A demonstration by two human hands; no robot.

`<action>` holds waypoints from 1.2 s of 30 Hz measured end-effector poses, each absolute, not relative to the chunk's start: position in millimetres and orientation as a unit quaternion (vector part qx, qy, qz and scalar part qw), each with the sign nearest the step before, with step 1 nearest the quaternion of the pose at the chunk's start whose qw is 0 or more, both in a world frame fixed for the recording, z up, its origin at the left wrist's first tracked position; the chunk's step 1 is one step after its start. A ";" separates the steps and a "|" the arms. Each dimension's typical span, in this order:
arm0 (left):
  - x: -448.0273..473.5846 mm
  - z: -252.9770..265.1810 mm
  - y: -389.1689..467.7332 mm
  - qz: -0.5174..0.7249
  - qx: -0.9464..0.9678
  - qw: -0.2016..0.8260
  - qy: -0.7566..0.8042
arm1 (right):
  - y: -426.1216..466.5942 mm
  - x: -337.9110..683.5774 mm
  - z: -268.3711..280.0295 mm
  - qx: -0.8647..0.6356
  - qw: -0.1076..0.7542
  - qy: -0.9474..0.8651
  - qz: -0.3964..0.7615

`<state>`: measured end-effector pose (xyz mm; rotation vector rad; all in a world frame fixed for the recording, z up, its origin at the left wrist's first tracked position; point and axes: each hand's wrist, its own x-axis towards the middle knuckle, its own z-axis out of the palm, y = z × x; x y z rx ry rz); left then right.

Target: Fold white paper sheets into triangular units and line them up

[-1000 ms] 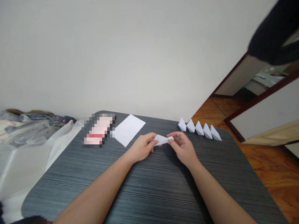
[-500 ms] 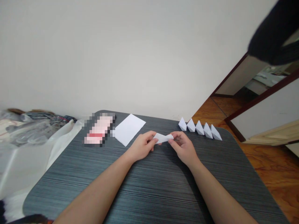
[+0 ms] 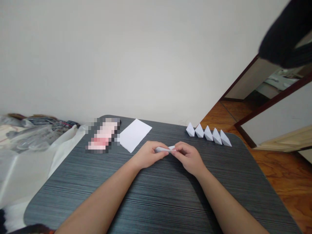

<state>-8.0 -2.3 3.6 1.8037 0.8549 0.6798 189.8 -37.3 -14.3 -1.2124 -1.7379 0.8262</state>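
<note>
Both hands meet over the middle of the dark table (image 3: 151,195) on a small piece of folded white paper (image 3: 162,149). My left hand (image 3: 149,155) pinches it from the left, thumb below and fingers above. On the right end, my right hand (image 3: 188,157) closes with thumb and fingertips, which cover part of the paper. Beyond my left hand lies a flat white sheet of paper (image 3: 135,135). Several white folded paper pieces (image 3: 208,134), pointed in shape, stand in a slanted row past my right hand.
A blurred-out pinkish object (image 3: 103,135) lies at the table's back left. Clear plastic bags (image 3: 48,133) are heaped beyond the left edge. The pale wall (image 3: 146,58) borders the table's back, and wooden floor (image 3: 275,169) shows at right.
My fingers have drawn closer together on the folded paper. The paper has tilted and now shows a narrower face. The sheet and the row of folded pieces stay put.
</note>
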 end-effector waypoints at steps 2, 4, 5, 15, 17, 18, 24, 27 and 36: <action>-7.5 4.2 -2.7 0.271 0.737 0.505 0.358 | -37.5 189.7 -11.8 -0.481 0.410 -0.702 0.327; -7.5 5.3 -3.2 0.263 0.733 0.511 0.364 | -37.4 189.6 -10.0 -0.486 0.401 -0.705 0.324; -7.7 5.9 -3.5 0.259 0.731 0.513 0.368 | -37.3 189.4 -9.6 -0.490 0.398 -0.705 0.324; -7.5 4.4 -5.3 0.263 0.692 0.538 0.403 | -37.8 187.0 -17.5 -0.532 0.441 -0.643 0.331; -7.1 3.8 -4.8 0.270 0.686 0.539 0.409 | -37.7 188.3 -15.3 -0.529 0.431 -0.669 0.297; -7.1 3.5 -4.5 0.273 0.684 0.539 0.409 | -37.6 188.9 -13.8 -0.521 0.426 -0.685 0.280; -7.4 2.1 -3.3 0.277 0.688 0.532 0.409 | -38.1 191.0 -10.8 -0.475 0.437 -0.731 0.220; -7.6 2.3 -3.1 0.277 0.688 0.529 0.413 | -38.2 191.9 -13.3 -0.470 0.439 -0.738 0.204; -6.4 4.0 -4.2 0.294 0.689 0.510 0.423 | -35.6 190.1 -9.8 -0.452 0.416 -0.759 0.217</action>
